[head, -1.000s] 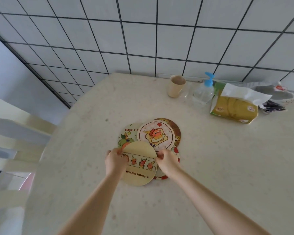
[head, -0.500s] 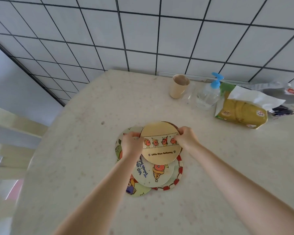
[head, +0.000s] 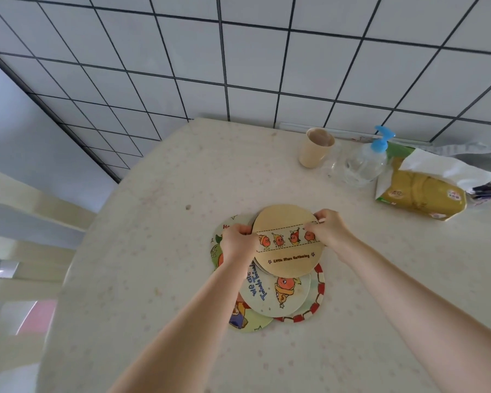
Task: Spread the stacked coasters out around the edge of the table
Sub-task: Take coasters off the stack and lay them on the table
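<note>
A loose pile of round printed coasters [head: 278,296] lies in the middle of the pale speckled table [head: 153,279]. On top sits a tan coaster [head: 285,222] with a strip of little orange figures. My left hand [head: 238,243] pinches its left edge and my right hand [head: 328,229] pinches its right edge. Below it show a cream coaster with blue lettering, one with a red checked rim [head: 318,296], and green ones peeking out at the left and bottom. My forearms hide parts of the pile.
At the back right stand a beige cup [head: 315,147], a clear pump bottle with a blue top [head: 366,163] and a yellow tissue pack [head: 420,191]. A tiled wall runs behind. Pale chair backs [head: 26,222] sit beyond the table's left edge.
Both hands carried the tan coaster from the near side of the pile to its far side. The coasters underneath became uncovered nearer me. The head view shifted closer.
</note>
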`<state>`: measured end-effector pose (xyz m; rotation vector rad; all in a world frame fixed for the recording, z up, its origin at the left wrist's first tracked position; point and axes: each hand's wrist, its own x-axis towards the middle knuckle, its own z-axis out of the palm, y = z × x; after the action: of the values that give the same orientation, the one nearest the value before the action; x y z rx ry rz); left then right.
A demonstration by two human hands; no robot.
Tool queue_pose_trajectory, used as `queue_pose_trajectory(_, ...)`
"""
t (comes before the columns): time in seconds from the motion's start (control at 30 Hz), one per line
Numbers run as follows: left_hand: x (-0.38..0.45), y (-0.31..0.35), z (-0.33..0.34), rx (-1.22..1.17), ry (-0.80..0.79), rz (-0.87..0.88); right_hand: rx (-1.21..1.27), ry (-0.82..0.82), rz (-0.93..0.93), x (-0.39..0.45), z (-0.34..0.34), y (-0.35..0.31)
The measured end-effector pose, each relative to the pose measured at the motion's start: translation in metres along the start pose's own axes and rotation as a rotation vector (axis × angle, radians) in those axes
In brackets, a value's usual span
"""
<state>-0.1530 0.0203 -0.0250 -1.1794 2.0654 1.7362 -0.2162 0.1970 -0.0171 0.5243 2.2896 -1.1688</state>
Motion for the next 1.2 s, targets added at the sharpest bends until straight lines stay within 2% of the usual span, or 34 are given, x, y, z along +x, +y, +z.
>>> queue_pose_trajectory(0.17, 0.013, 0.004, -0.035, -0.088, -0.045, 0.028, 0.024, -0.002, -0.085, -0.009, 0.012, -0.034)
queue_pose_trajectory(0.63, 0.095, 0.020, -0.186, -0.162, 0.121, 0.002, 0.041, -0.142, -0.193, -0.015, 0.151, -0.155)
queue_pose_trajectory(0.87, 0.130, 0.006, -0.192, -0.249, 0.101, -0.042, -0.220, -0.086, -0.377, 0.019, 0.177, -0.203)
queue_pose_trajectory(1.0, 0.140, -0.004, -0.188, -0.194, 0.123, -0.043, -0.375, -0.079, -0.415, 0.028, 0.190, -0.207)
queue_pose_trajectory(1.2, 0.135, -0.005, -0.190, -0.027, 0.230, 0.095, -0.328, -0.084, -0.405, 0.033, 0.184, -0.200)
